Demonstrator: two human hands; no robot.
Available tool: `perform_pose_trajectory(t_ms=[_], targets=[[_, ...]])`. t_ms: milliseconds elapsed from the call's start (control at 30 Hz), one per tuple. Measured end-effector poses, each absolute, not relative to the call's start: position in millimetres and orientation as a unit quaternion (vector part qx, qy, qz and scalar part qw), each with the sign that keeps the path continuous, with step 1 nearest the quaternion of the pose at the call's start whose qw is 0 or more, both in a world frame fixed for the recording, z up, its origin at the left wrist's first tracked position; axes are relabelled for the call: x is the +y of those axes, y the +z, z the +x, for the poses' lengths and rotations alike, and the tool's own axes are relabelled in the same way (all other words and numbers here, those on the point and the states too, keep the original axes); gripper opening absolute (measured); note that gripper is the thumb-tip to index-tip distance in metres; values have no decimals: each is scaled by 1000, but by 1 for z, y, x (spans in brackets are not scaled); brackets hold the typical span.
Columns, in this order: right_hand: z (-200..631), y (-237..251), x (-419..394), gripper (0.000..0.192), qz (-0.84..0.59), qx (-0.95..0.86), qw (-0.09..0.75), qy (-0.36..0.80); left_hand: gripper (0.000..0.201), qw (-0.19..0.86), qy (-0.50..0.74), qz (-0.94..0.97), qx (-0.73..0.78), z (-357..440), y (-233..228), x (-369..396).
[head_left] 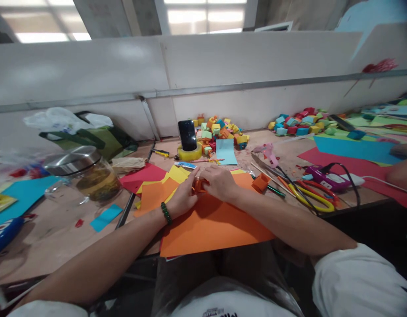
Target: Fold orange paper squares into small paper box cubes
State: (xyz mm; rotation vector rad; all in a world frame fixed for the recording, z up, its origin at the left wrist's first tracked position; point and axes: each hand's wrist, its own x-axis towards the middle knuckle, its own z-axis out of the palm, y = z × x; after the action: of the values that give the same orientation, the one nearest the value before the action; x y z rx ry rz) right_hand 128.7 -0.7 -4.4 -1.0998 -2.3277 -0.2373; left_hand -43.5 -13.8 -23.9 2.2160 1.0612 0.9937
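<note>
Between both hands, just above a large orange paper sheet, is a small folded orange paper piece. My left hand, with a green bead bracelet at the wrist, has its fingers closed on the piece from the left. From the right, my right hand bends over it with the fingers pressed onto it, and they hide much of its shape. A separate folded orange paper box lies right of my right hand. Yellow paper sheets and a smaller orange sheet lie under and left of my left hand.
A phone leans upright by a yellow tape roll, before a pile of paper boxes. A pink glue gun and yellow-handled scissors lie right. A glass jug stands left. Another person's arm reaches in at right.
</note>
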Motion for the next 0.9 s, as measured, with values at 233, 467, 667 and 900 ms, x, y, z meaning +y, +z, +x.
perform_pose_trajectory(t_ms=[233, 467, 667, 900], targets=[[130, -7, 7, 12, -392, -881, 256, -65, 81, 275, 372, 799, 384, -43, -24, -13], [133, -9, 10, 10, -382, -862, 329, -54, 89, 335, 376, 766, 399, -41, -25, -13], [131, -11, 10, 12, -387, -848, 362, -13, 64, 321, 381, 785, 367, -42, -24, -7], [134, -3, 6, 19, -390, -871, 297, -16, 60, 270, 366, 800, 391, -45, -24, -7]])
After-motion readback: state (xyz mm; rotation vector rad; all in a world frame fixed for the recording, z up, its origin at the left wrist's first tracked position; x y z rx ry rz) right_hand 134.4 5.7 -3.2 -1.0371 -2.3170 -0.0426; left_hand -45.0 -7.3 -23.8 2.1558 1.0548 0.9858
